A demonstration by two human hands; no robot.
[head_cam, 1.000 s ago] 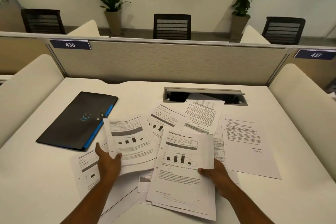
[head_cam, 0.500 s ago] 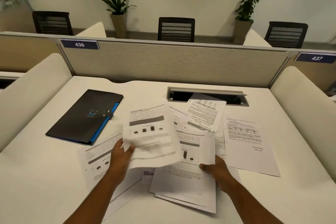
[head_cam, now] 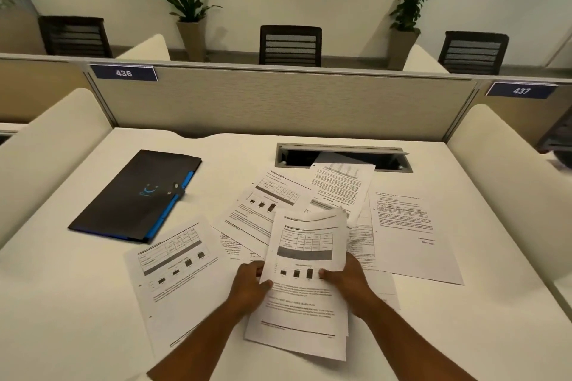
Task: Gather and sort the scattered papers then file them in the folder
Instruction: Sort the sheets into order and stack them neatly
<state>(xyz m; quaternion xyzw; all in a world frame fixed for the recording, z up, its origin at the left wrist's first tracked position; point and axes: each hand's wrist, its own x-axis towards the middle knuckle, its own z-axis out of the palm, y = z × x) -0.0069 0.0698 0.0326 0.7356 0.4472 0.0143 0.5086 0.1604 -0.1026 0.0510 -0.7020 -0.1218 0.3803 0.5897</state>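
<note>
A small stack of printed papers (head_cam: 305, 275) with a table and bar chart on top is lifted slightly off the white desk (head_cam: 77, 303). My left hand (head_cam: 250, 284) grips its left edge and my right hand (head_cam: 348, 280) grips its right edge. More loose sheets lie scattered: one at the left (head_cam: 176, 281), one beyond the stack (head_cam: 263, 207), a text sheet (head_cam: 340, 185) near the desk slot, and one at the right (head_cam: 408, 232). A shut black folder (head_cam: 136, 195) with a blue edge lies at the back left.
A cable slot (head_cam: 343, 156) with a raised lid is cut into the desk behind the papers. A grey partition (head_cam: 278, 102) closes the back, and cream side panels (head_cam: 46, 139) stand left and right. Chairs and potted plants are beyond the partition.
My left hand carried its sheet to the right and laid it on the sheets in my right hand. Both hands now hold one stack together.
</note>
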